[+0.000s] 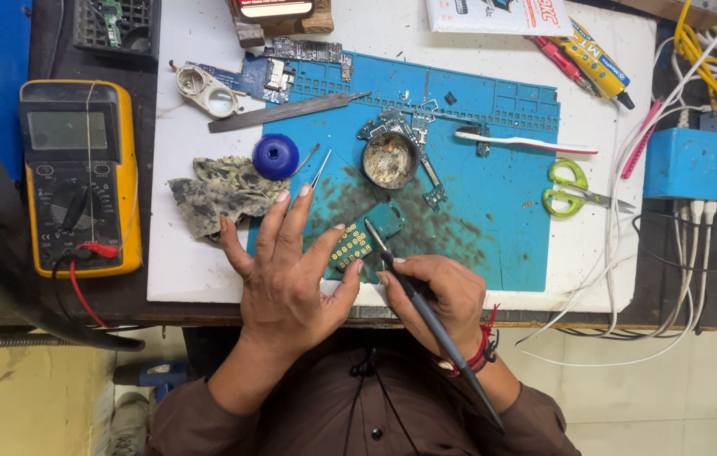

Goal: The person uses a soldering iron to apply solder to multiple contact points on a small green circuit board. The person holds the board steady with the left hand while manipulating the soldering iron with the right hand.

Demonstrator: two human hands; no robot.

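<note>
Sitting far left on the desk [181, 279]: a yellow multimeter [79, 177], red lead trailing off the edge. Then a grimy grey rag [223, 196] and a blue round cap [275, 156], just beside the blue work mat [493, 169]. Resting fingers spread and flat on the mat, the left hand [286, 270], thumb and forefinger pinching the near end of a small circuit board [358, 241] with gold keypad contacts. Touching that board's edge, the tip of a slim dark soldering iron [426, 317], gripped pen-fashion in the closed right hand [443, 295]. Further right: a tin of flux [389, 159], a white toothbrush [523, 141], green scissors [574, 190], a blue power box [684, 163].

Likely risks: a slip of the tip across the gold pads, scratching or bridging them, given the light pinch on one end only; a burn to the left thumb, sitting very near the tip.
</note>
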